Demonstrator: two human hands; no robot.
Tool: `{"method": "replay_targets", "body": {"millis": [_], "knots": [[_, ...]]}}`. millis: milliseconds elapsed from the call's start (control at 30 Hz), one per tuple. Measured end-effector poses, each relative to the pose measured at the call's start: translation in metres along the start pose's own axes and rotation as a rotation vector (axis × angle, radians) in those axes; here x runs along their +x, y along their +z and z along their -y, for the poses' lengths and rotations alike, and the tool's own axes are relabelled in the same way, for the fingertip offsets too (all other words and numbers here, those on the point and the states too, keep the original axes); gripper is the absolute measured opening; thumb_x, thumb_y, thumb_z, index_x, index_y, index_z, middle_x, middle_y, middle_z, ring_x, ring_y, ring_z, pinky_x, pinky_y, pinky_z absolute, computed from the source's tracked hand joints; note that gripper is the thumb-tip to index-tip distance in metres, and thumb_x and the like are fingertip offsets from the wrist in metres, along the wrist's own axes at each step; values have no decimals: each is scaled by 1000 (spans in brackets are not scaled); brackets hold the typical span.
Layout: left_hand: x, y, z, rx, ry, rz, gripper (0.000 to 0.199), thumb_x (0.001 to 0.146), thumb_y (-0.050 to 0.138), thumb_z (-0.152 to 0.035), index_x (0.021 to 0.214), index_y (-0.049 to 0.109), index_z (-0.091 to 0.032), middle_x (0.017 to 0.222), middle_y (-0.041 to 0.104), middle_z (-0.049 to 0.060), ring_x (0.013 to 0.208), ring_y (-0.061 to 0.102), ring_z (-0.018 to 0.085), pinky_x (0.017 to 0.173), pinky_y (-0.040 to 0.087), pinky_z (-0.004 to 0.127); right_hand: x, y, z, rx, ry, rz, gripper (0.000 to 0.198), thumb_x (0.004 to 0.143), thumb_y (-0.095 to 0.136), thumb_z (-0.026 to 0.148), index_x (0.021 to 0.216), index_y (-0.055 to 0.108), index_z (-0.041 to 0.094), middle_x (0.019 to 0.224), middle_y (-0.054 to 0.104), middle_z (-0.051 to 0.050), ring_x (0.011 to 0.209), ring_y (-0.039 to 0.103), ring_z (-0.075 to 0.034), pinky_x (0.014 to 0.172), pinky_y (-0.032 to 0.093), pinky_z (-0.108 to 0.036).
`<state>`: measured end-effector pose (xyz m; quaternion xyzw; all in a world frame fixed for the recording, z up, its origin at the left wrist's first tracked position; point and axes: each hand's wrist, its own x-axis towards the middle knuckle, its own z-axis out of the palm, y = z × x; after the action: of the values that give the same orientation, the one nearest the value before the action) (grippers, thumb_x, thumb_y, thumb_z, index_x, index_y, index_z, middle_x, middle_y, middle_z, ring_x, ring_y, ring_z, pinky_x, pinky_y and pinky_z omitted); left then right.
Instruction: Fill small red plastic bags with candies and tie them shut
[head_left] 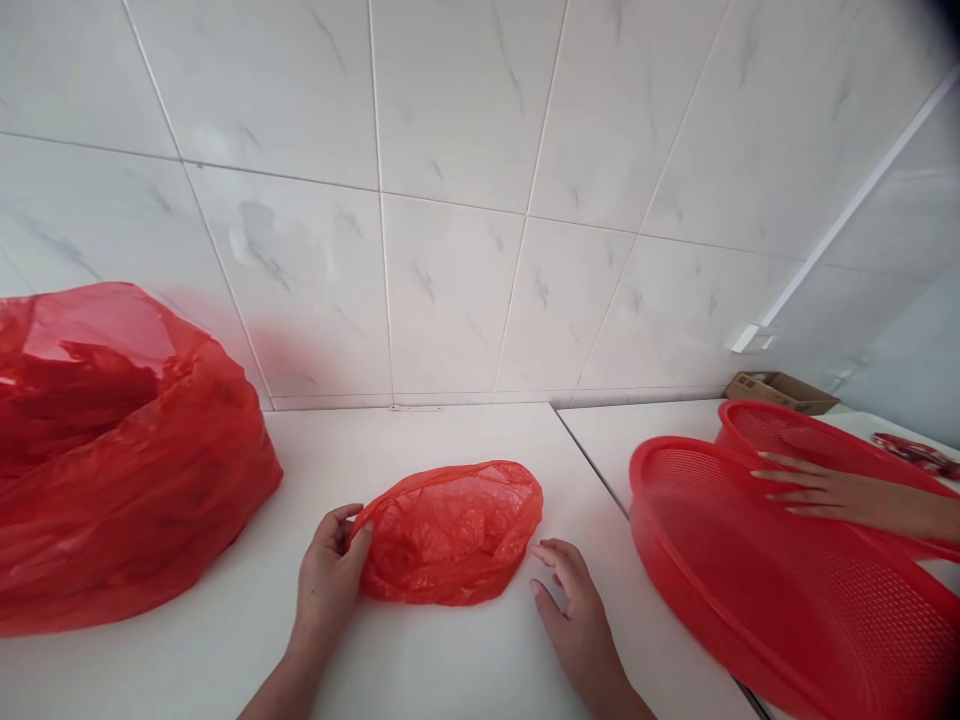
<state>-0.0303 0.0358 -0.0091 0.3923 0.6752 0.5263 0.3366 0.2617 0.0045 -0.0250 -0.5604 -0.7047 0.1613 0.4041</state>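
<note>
Toward the table's [465, 665] right edge, the left hand [328, 572] pinches the small bag [450, 540], apparently holding its mouth wide; the right hand [576, 612], beside it, grasps nothing.

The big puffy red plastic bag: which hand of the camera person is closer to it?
Left. The left hand, holding a small red plastic bag, is right of the big bag, apart from it; the right hand is farther, past the small bag.

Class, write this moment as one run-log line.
left hand: pinching small red bag; right hand: open beside it; nearby: large red bag, red baskets
</note>
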Motion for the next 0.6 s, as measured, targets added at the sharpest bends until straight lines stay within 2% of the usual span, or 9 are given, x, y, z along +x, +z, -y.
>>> {"method": "replay_targets", "body": {"millis": [133, 267, 367, 433, 467, 533, 600], "knots": [[0, -2, 0, -53, -15, -21, 44, 74, 59, -50, 107, 57, -21, 76, 60, 0, 68, 59, 19, 59, 49, 28, -9, -9, 15, -22, -160, -10, 28, 89, 44, 21, 112, 58, 27, 119, 53, -6, 110, 54, -18, 90, 49, -29], [6, -2, 4, -67, -44, -21, 43, 73, 60, -49, 107, 56, -23, 76, 62, -1, 67, 61, 19, 59, 49, 28, -30, -29, 18, -27, -255, -122, 21, 89, 44, 21, 101, 61, 24, 110, 57, -8, 99, 59, -18, 83, 51, -28], [8, -2, 4, -19, -40, -26, 41, 72, 60, -48, 105, 58, -24, 79, 65, -1, 70, 63, 20, 60, 50, 28, -46, -59, 12, -102, -195, -236, 19, 91, 44, 21, 100, 60, 24, 104, 58, -8, 93, 59, -18, 72, 52, -26], [8, -2, 4, 9, -37, -34, 39, 72, 60, -47, 104, 58, -25, 80, 66, -2, 71, 64, 19, 59, 49, 28, -55, -89, 6, -263, -150, -358, 17, 91, 47, 23, 103, 59, 23, 104, 58, -10, 91, 59, -20, 69, 52, -28], [8, -2, 4, 11, -40, -35, 39, 72, 60, -47, 104, 59, -25, 81, 67, -2, 71, 64, 19, 59, 50, 28, -60, -107, 2, -385, -122, -425, 19, 90, 49, 26, 107, 58, 21, 107, 57, -12, 94, 59, -22, 73, 52, -32], [8, -3, 4, 4, -44, -30, 38, 72, 60, -46, 104, 59, -25, 83, 67, -2, 73, 65, 20, 60, 50, 28, -71, -143, -8, -679, -33, -515, 36, 88, 51, 38, 119, 54, 18, 120, 52, -18, 107, 54, -31, 86, 48, -45], [7, -3, 3, 13, -36, -26, 37, 72, 60, -46, 103, 59, -26, 84, 67, -2, 74, 65, 20, 61, 50, 28, -85, -178, -24, -930, 106, -487, 62, 84, 50, 53, 132, 46, 14, 134, 44, -21, 115, 48, -41, 89, 42, -56]]}}
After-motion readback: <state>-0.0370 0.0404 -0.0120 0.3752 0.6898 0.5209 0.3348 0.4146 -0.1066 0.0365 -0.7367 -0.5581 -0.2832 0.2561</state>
